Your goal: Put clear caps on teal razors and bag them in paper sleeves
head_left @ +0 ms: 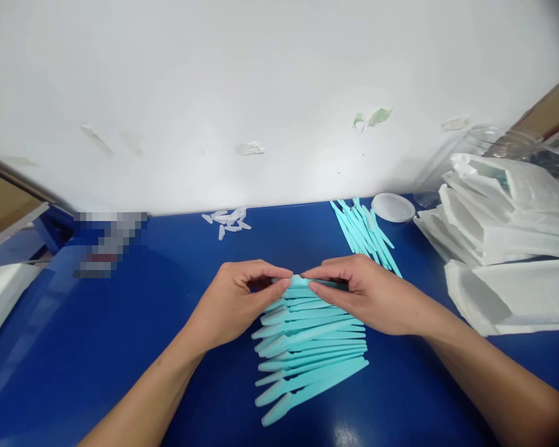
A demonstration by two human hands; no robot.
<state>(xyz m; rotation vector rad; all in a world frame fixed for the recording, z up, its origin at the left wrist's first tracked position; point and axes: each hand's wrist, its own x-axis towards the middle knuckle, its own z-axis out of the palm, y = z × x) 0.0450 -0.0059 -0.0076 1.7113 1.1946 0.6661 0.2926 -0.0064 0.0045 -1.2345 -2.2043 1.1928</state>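
My left hand [235, 298] and my right hand [366, 288] are both closed in a pinch at the far end of a row of turquoise eyebrow razors [317, 338]. Between their fingertips is one turquoise eyebrow razor [299, 282], mostly covered by the fingers. The left fingers grip its blade end, where a cap may sit; I cannot make it out. The right fingers hold the handle side. The razors in the row lie side by side on the blue table, and their wider ends, which look covered by pale caps, point left.
Small clear caps [228, 218] lie in a loose group near the wall. More turquoise razors [366, 233] are heaped at the back right, beside a round white lid [393, 207]. White padded pouches [507, 217] are stacked at the right. A white device [9, 298] stands at the left edge.
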